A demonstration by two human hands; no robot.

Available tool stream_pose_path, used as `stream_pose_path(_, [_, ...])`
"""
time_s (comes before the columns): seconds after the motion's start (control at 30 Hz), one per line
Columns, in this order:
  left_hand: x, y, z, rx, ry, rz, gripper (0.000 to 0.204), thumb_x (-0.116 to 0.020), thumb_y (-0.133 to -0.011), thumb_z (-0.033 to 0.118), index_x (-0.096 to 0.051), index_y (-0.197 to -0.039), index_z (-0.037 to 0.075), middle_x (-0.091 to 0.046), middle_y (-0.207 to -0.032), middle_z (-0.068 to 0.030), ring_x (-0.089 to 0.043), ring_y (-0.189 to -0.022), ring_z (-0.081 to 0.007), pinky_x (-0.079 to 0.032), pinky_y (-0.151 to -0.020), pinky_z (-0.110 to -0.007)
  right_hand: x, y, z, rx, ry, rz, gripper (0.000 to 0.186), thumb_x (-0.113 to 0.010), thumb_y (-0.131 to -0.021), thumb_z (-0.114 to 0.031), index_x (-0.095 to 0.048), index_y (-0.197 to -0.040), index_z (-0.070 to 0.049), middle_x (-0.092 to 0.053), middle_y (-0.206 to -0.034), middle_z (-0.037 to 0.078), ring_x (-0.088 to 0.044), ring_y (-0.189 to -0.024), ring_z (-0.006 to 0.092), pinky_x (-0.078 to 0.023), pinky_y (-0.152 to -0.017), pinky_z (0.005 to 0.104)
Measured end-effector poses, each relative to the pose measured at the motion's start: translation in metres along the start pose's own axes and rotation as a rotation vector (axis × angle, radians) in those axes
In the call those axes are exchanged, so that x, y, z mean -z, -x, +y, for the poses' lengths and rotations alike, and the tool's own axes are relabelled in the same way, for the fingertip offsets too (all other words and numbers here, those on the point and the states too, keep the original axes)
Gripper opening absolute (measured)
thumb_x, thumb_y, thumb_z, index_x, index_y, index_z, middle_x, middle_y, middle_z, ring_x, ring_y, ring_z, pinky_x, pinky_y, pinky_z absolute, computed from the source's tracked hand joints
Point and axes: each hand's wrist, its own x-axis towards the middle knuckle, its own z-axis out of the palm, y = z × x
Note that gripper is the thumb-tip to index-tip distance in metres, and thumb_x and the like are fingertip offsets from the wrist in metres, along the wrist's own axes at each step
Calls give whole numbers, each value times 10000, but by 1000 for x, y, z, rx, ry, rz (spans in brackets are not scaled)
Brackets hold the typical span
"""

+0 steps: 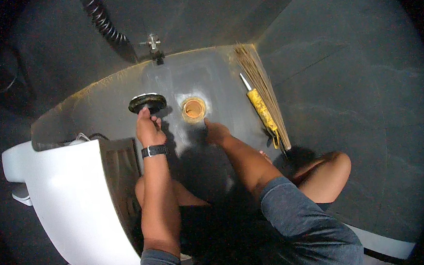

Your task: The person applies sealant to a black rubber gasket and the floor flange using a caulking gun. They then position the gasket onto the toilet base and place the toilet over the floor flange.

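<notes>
L hand is gripping the round dark drain cover by its near rim, fingers closed on it, holding it at the far-left part of the wet grey floor, just short of the far wall. A black wristband is sitting on that wrist. R hand is resting low on the floor, fingers looking curled; can't tell if it's pinching anything.

Key relation: the open drain hole, orange-brown ring, is lying just right of the cover and just beyond + left of the R hand, i.e. between both hands. R hand is the nearer one to the hole; L hand is the one carrying the cover. Cover is round, no long axis, lying about flat.

Broom w/ yellow handle is lying along the floor's right edge. White toilet is at the near-left. A tap is sticking out of the far wall.
</notes>
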Motion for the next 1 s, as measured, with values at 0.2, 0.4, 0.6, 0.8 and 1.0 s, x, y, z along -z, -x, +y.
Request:
stream_pose_path(0.2, [5, -4, 3, 5, 18, 9, 248, -571, -926, 174, -563, -1149, 68, -483, -744, 25, -453, -601, -73, -422, -525, -224, -6, -3, -1, 1, -40, 53, 878, -714, -739, -186, -217, -1464, -181, -615, -1160, 173, -609, -1056, 339, -504, -841, 462])
stream_pose_path(0.4, [4, -3, 1, 26, 36, 15, 218, -568, -924, 164, -567, -1120, 68, -476, -741, 26, -450, -610, -75, -423, -539, -225, -16, -4, -16, 150, 18, 45, 833, -634, -780, -277, -189, -1477, -176, -629, -1128, 173, -620, -1028, 343, -504, -834, 468])
stream_pose_path(0.6, [2, -8, -4, 32, 18, -2, 206, -565, -925, 157, -576, -1111, 69, -487, -752, 28, -451, -611, -70, -417, -533, -221, -16, -7, -45, 207, 77, 44, 814, -591, -785, -206, -175, -1482, -159, -638, -1096, 175, -626, -1006, 342, -497, -854, 474])
stream_pose_path(0.8, [4, -8, 1, 21, 19, -2, 219, -548, -937, 179, -583, -1121, 66, -491, -756, 35, -447, -612, -60, -416, -534, -218, -10, -3, -49, 140, 16, 21, 858, -626, -758, -227, -177, -1484, -143, -608, -1173, 175, -588, -1089, 333, -471, -914, 464])
stream_pose_path(1.0, [5, -14, -2, 12, 0, -18, 213, -547, -937, 177, -588, -1118, 72, -493, -750, 33, -446, -615, -64, -414, -533, -215, -8, 5, -42, -12, -124, 1, 879, -663, -746, -286, -200, -1482, -158, -553, -1262, 192, -549, -1153, 331, -438, -965, 447])
